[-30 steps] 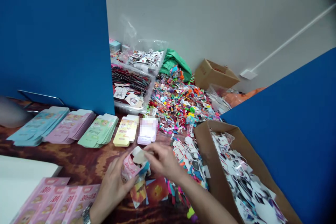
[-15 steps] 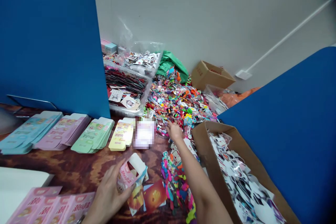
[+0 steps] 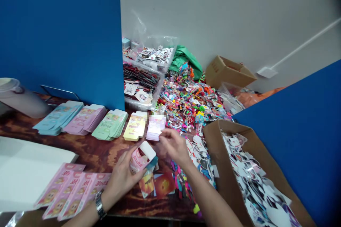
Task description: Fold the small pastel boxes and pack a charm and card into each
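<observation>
"So, what is laid out along the wood-grain table (image 3: 80, 156)?"

"Flat cartons (image 3: 110, 125) are stacked in colour rows, and a cardboard box (image 3: 217, 142) of cut paper cards (image 3: 247, 173) is set at its right end."

"And the hands?"

"A pink carton (image 3: 140, 159) is gripped by the left hand (image 3: 124, 175), near the table's edge. The right hand (image 3: 174, 146) is curled narrowly beside it; whether anything is pinched cannot be told."

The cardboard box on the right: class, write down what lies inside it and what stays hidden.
The cardboard box holds a heap of white cut-out paper pieces with dark printed pictures. The heap hides the box's floor and anything beneath it.
</observation>
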`<state>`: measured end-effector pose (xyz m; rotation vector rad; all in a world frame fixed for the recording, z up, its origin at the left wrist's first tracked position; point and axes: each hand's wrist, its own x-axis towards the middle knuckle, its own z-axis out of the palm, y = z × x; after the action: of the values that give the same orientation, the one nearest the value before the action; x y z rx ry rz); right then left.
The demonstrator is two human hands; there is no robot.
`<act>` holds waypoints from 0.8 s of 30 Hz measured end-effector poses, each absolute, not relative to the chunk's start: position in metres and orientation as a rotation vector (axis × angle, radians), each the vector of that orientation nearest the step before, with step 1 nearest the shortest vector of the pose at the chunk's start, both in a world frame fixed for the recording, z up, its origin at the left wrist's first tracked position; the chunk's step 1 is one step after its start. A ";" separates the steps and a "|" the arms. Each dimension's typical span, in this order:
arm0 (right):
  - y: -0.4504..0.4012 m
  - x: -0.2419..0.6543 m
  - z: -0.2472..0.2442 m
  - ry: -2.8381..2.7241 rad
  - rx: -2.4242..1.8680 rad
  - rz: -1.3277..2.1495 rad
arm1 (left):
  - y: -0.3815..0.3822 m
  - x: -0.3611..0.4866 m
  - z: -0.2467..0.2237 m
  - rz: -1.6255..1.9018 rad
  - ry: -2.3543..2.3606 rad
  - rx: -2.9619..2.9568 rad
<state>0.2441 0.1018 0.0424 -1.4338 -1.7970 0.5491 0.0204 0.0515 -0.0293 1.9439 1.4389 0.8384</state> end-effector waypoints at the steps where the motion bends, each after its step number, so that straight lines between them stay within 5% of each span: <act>1: 0.089 0.231 0.048 -1.837 -1.332 0.556 | 0.051 0.021 -0.027 0.846 1.428 1.948; 24: 0.014 0.178 0.067 -1.819 -1.232 0.805 | 0.013 -0.004 0.002 0.960 1.304 2.173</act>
<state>0.1782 0.0145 0.0673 -1.2318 -1.8193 0.8054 -0.0041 0.0129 0.0022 2.1726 1.3036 0.9596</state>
